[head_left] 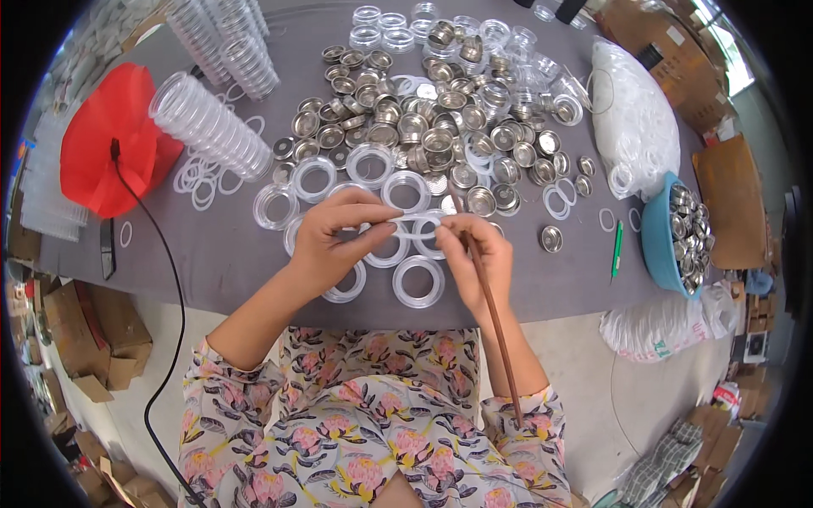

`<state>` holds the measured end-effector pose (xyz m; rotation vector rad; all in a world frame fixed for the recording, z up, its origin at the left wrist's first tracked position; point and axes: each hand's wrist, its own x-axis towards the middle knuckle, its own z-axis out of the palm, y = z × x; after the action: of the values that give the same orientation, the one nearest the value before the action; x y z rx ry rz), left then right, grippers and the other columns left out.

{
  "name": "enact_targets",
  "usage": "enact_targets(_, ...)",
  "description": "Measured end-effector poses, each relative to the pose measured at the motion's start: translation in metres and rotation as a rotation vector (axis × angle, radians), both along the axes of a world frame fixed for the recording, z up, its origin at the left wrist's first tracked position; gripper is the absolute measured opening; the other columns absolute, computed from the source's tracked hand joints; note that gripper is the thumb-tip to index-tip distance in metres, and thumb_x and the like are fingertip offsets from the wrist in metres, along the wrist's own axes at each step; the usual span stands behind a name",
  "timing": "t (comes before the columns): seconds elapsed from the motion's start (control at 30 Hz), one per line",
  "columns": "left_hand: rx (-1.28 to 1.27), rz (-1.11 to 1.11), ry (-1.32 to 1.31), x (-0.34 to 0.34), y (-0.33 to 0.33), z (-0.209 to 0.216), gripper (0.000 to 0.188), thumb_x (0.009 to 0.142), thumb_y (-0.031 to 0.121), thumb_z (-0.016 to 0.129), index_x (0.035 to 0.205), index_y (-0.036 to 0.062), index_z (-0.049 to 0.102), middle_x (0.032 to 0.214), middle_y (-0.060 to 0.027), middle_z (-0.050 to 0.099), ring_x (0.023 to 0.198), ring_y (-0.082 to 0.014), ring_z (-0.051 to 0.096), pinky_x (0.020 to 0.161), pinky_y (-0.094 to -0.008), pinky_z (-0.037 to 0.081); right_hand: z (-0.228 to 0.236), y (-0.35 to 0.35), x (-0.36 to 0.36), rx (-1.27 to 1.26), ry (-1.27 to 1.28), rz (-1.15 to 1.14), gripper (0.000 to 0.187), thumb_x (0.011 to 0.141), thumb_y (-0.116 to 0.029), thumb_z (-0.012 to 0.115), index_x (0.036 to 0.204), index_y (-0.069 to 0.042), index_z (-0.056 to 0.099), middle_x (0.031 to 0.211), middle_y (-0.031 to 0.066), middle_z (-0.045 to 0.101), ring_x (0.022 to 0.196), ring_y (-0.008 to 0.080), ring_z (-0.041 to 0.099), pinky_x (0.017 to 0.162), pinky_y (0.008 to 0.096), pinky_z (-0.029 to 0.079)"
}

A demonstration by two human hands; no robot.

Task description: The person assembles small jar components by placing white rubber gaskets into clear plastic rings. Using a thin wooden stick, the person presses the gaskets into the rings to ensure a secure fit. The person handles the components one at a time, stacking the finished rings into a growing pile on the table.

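A translucent white plastic ring [415, 218] is stretched between my two hands over the near middle of the table. My left hand [339, 227] pinches its left edge between thumb and fingertips. On its other side, my right hand [479, 254] grips the edge with thumb and forefinger. A thin brown stick [498, 339] also runs through my right hand, slanting down toward my forearm. Below and around my hands lie several clear round plastic cases [418, 282] with ring-shaped rims; my fingers partly hide some of them.
Small silver metal cups [412, 127] are heaped beyond my hands. Stacked clear cases [212, 127] and a red object [114, 140] with a black cable stand left. A bag of white rings [635, 118], a blue basin [657, 233] of metal cups and a green pen [616, 251] are right.
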<state>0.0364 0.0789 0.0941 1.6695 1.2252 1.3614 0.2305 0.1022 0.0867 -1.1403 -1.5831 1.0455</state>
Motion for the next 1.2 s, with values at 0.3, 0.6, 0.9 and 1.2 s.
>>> enact_targets(0.3,0.071,0.542,0.203,-0.085,-0.02,-0.036,0.019,0.074,-0.004,0.065,0.09,0.004,0.067,0.08,-0.0036,0.06,0.073,-0.0101,0.055,0.061,-0.023,0.044,-0.018,-0.018,0.002,-0.091,0.114,0.056,0.008,0.08,-0.005,0.064,0.087,-0.001,0.064,0.072,0.0017,0.058,0.065,0.0062,0.052,0.059,0.0208,0.042)
enact_targets(0.6,0.352,0.462,0.98,-0.117,-0.027,-0.057,0.025,0.064,0.0,0.068,0.088,0.0075,0.065,0.081,-0.0039,0.06,0.075,-0.0216,0.055,0.064,-0.0328,0.041,-0.024,-0.022,0.005,-0.064,0.094,0.032,0.009,0.08,-0.004,0.064,0.087,0.0,0.064,0.073,0.0026,0.058,0.064,0.0062,0.051,0.057,0.0202,0.041)
enact_targets(0.9,0.286,0.495,0.787,-0.115,-0.034,-0.048,0.021,0.067,0.0,0.068,0.086,0.007,0.065,0.077,-0.0053,0.06,0.071,-0.0226,0.056,0.064,-0.0331,0.043,-0.026,-0.023,0.008,-0.096,0.112,0.038,0.009,0.081,-0.001,0.063,0.09,0.0,0.064,0.074,0.002,0.056,0.066,0.0065,0.052,0.058,0.0203,0.041)
enact_targets(1.2,0.12,0.074,0.171,-0.023,-0.046,0.007,0.019,0.064,-0.009,0.069,0.08,0.0015,0.067,0.08,-0.0071,0.063,0.068,-0.0153,0.059,0.061,-0.0244,0.046,-0.013,-0.028,-0.013,0.129,0.035,0.237,0.036,0.07,-0.003,0.072,0.105,-0.005,0.063,0.078,0.0002,0.058,0.065,0.0083,0.048,0.056,0.022,0.04)
